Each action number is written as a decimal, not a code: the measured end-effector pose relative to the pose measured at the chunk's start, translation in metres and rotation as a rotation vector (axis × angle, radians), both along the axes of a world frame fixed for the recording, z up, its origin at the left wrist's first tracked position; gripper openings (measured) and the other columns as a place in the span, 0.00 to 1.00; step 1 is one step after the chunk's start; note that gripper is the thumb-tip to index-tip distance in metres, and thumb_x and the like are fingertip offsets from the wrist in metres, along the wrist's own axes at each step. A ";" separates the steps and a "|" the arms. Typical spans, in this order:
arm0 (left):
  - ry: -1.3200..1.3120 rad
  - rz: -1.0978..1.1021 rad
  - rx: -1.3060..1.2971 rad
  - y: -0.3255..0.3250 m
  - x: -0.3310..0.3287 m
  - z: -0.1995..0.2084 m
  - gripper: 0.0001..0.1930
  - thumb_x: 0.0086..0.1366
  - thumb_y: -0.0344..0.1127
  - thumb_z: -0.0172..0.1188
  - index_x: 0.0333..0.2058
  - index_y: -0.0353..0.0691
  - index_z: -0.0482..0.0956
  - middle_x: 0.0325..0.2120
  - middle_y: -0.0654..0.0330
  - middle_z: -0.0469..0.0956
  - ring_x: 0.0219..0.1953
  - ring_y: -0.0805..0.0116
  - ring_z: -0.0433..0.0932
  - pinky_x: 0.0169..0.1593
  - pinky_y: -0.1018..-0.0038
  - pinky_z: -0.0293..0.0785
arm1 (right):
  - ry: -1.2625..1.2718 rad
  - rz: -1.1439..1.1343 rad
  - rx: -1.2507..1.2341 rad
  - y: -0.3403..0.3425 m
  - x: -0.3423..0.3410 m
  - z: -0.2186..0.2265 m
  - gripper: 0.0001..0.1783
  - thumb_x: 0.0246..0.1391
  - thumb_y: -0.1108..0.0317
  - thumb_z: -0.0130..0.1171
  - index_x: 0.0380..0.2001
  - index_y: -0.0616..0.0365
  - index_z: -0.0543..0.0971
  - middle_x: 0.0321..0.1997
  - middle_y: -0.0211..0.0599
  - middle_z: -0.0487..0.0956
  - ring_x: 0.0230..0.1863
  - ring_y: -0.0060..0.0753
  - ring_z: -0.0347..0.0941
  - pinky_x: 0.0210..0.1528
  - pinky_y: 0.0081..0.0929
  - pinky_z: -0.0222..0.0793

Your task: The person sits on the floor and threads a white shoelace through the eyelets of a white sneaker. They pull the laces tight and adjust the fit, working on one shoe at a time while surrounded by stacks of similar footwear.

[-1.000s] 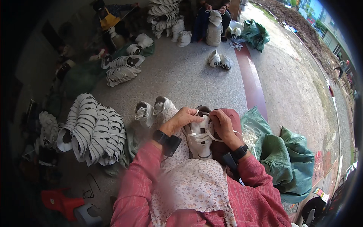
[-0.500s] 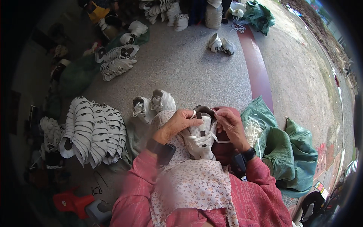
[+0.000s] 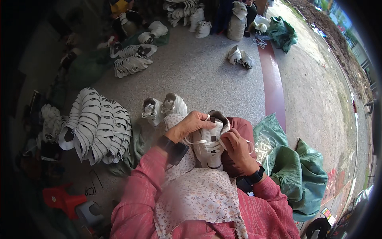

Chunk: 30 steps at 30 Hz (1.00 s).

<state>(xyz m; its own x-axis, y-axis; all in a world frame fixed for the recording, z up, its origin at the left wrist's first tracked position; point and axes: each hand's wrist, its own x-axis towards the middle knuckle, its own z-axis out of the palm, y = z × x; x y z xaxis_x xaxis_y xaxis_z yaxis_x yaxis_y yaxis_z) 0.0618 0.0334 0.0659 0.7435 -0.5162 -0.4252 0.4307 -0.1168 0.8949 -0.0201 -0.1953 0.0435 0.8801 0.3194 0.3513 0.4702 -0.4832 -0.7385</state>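
Observation:
A white sneaker (image 3: pixel 207 148) rests on my lap, its toe toward me and its dark-lined opening away from me. My left hand (image 3: pixel 190 126) is closed at the shoe's upper left edge, thumb over the tongue (image 3: pixel 213 126); a white lace loop shows by its fingertips. On the other side, my right hand (image 3: pixel 238 149) pinches a white shoelace (image 3: pixel 250 146) beside the eyelets. The lace crosses the front of the shoe, and one loop hangs out past its left side. Exactly what the left fingertips grip is partly hidden.
Two laced sneakers (image 3: pixel 164 106) stand just beyond my knees. Stacked white shoe uppers (image 3: pixel 97 129) lie at left, with another stack (image 3: pixel 133 59) farther off. Green sacks (image 3: pixel 296 171) with white laces (image 3: pixel 263 146) sit at right. A red stool-like object (image 3: pixel 59 199) is at lower left.
My right hand has moved down from the shoe's collar to beside the eyelets, drawing lace. The left hand stays near the tongue. The whole view has shifted slightly.

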 end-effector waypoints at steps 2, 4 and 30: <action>-0.008 -0.015 0.004 0.004 0.003 -0.002 0.11 0.62 0.38 0.71 0.38 0.37 0.87 0.30 0.67 0.84 0.32 0.81 0.79 0.39 0.80 0.74 | 0.020 0.058 -0.085 0.001 0.002 0.013 0.06 0.59 0.74 0.61 0.39 0.58 0.77 0.37 0.42 0.77 0.35 0.51 0.79 0.36 0.40 0.74; -0.004 -0.026 -0.001 0.006 0.004 -0.005 0.10 0.62 0.38 0.71 0.37 0.38 0.87 0.30 0.67 0.84 0.33 0.81 0.79 0.40 0.80 0.73 | 0.066 0.075 0.002 0.001 0.007 0.010 0.06 0.58 0.73 0.61 0.39 0.57 0.77 0.36 0.40 0.77 0.34 0.51 0.79 0.35 0.40 0.74; -0.002 -0.061 0.010 0.011 0.003 0.001 0.13 0.61 0.40 0.72 0.40 0.38 0.86 0.32 0.67 0.84 0.33 0.81 0.79 0.40 0.81 0.74 | 0.089 0.136 0.005 -0.001 0.006 0.003 0.09 0.53 0.78 0.65 0.36 0.58 0.76 0.33 0.39 0.77 0.27 0.44 0.78 0.28 0.34 0.71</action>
<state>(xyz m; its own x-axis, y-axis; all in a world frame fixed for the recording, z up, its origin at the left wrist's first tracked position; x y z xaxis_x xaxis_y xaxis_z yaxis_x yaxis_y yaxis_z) 0.0645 0.0440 0.0669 0.7118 -0.5563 -0.4287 0.4206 -0.1512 0.8945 -0.0144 -0.1965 0.0465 0.8565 0.4362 0.2760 0.4640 -0.4161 -0.7821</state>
